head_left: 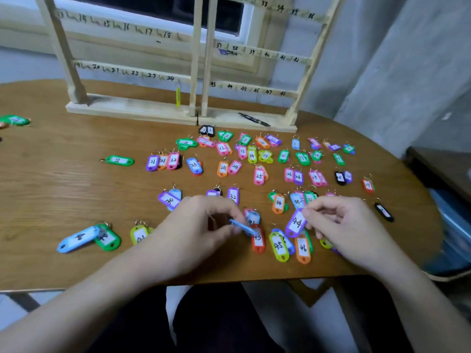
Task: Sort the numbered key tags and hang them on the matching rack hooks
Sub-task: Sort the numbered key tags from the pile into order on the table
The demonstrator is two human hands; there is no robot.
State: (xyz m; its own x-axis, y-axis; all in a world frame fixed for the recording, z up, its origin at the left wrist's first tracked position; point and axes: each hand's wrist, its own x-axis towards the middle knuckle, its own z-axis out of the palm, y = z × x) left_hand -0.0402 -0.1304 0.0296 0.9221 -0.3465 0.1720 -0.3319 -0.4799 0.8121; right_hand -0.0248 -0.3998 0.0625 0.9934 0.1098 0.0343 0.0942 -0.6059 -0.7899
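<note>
Many coloured numbered key tags lie in rough rows on the wooden table. My left hand pinches a light blue tag edge-on, just above a red tag. My right hand holds a purple tag marked 44 by its ring end. Below them lie a yellow-green 45 tag and an orange 46 tag. Two wooden racks with numbered rails stand at the back of the table. A yellow-green tag hangs under the 24 mark, and a purple tag hangs near 38.
A blue tag and a green tag lie at the near left, and a green tag at the far left edge. A black tag lies at the right. A dark tool rests on the right rack's base. The table's front edge runs beneath my wrists.
</note>
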